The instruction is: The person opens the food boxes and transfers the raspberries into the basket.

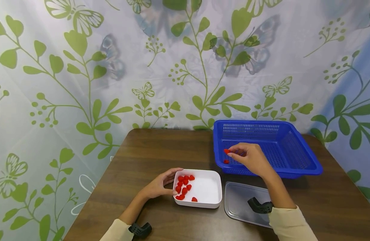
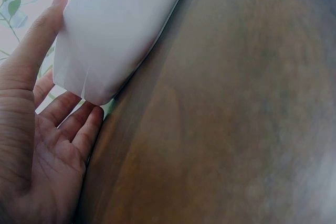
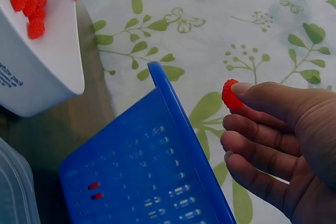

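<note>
A white square container (image 1: 206,189) on the wooden table holds several red raspberries (image 1: 183,186). My left hand (image 1: 160,185) grips its left wall (image 2: 110,30), thumb on the far edge and fingers under the near corner. My right hand (image 1: 248,156) hovers over the blue basket (image 1: 293,157) and pinches one red raspberry (image 1: 226,151) (image 3: 229,94) at the fingertips. Another red raspberry (image 1: 226,161) lies on the basket floor just below that hand. In the right wrist view the basket (image 3: 152,182) is below the fingers and the white container (image 3: 37,72) sits at the upper left.
A clear plastic lid (image 1: 240,202) lies flat on the brown table (image 1: 160,147) right of the white container, partly under my right forearm. A leaf-and-butterfly printed curtain (image 1: 112,67) hangs close behind the table's far edge.
</note>
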Demonstrator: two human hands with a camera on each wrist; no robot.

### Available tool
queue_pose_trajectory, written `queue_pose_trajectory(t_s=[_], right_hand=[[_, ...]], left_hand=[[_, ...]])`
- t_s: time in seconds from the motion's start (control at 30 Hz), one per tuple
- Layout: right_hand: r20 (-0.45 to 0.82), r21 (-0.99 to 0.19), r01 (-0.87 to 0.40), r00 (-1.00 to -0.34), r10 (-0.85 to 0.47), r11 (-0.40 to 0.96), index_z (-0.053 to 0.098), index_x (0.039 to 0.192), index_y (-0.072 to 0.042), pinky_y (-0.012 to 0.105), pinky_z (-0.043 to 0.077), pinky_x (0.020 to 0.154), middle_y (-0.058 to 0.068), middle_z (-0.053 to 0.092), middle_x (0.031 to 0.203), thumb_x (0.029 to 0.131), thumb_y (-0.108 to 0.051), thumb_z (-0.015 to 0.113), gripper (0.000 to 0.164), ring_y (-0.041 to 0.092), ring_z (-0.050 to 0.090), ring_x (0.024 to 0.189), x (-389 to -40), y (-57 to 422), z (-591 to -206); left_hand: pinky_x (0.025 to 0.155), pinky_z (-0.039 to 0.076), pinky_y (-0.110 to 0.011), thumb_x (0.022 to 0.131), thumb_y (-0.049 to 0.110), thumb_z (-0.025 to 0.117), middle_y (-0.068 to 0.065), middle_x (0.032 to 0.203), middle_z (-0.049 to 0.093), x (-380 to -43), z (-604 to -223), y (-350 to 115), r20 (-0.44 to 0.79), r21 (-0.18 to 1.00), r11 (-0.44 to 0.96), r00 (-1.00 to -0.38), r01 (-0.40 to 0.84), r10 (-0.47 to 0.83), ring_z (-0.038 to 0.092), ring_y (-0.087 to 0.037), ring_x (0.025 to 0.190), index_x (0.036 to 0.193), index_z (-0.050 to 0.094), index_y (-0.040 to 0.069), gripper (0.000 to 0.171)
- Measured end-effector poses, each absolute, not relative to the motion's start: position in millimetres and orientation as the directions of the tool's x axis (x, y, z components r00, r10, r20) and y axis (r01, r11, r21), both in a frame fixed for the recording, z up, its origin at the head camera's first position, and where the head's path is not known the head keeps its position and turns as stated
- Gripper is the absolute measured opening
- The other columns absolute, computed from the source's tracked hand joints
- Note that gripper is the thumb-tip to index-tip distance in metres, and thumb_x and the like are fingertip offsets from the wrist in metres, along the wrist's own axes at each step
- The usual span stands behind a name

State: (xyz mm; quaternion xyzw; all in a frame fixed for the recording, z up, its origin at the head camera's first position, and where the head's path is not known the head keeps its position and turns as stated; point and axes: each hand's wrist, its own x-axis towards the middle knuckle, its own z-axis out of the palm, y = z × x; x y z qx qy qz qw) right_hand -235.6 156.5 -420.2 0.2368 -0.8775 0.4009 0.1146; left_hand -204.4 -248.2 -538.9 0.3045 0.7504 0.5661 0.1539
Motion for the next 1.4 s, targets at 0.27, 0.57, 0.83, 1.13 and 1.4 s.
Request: queue_pose_trajectory(t_s=[0.27,0.57,0.83,1.13,1.4], right_hand=[[0.358,-0.641,-0.498,-0.867,-0.346,0.584,0.079,0.103,-0.007,0.025,0.053,0.057,0.001,0.075,0.090,0.091,-0.017,0.078,0.015,0.011,0.063,0.068,-237.4,178.0,-421.8],[0.258,-0.593,-0.485,-0.871,-0.419,0.643,0.078,0.104,-0.004,0.026,0.053,0.058,0.004,0.076,0.089,0.091,-0.011,0.077,0.015,0.017,0.070,0.073,-259.1,199.8,-417.2],[0.144,-0.566,-0.476,-0.861,-0.488,0.673,0.078,0.101,-0.003,0.026,0.054,0.063,0.005,0.076,0.085,0.091,-0.013,0.077,0.015,0.013,0.066,0.070,-277.8,205.1,-423.3],[0.023,-0.495,-0.502,-0.824,-0.567,0.709,0.079,0.089,-0.004,0.033,0.056,0.066,0.002,0.074,0.080,0.088,-0.008,0.077,0.005,0.011,0.061,0.064,-293.8,201.9,-435.2],[-0.092,-0.492,-0.463,-0.814,-0.573,0.737,0.078,0.086,-0.004,0.032,0.055,0.061,0.004,0.069,0.069,0.091,-0.008,0.074,0.008,0.022,0.062,0.053,-298.8,198.5,-439.0]], left_hand=[[0.112,0.037,-0.025,0.084,0.004,0.078,-0.005,0.157,0.041,-202.9,-540.0,-245.0,0.102,0.950,0.170,-0.774,0.263,0.625,0.040,-0.031,0.144,0.155,0.039,0.017,0.082],[0.113,0.038,-0.027,0.085,0.009,0.079,-0.001,0.157,0.041,-204.2,-540.0,-248.8,0.104,0.942,0.189,-0.780,0.276,0.617,0.041,-0.028,0.144,0.154,0.040,0.021,0.080],[0.114,0.039,-0.033,0.085,0.014,0.080,-0.004,0.157,0.040,-205.9,-541.0,-249.8,0.114,0.932,0.200,-0.771,0.301,0.627,0.042,-0.028,0.144,0.154,0.040,0.022,0.081],[0.113,0.040,-0.033,0.085,0.011,0.080,-0.006,0.157,0.041,-205.9,-541.0,-250.8,0.115,0.939,0.180,-0.761,0.293,0.638,0.042,-0.030,0.143,0.154,0.039,0.019,0.081],[0.113,0.040,-0.032,0.085,0.011,0.080,-0.003,0.157,0.040,-206.1,-541.1,-250.1,0.112,0.940,0.182,-0.764,0.290,0.636,0.043,-0.028,0.143,0.154,0.039,0.021,0.081]])
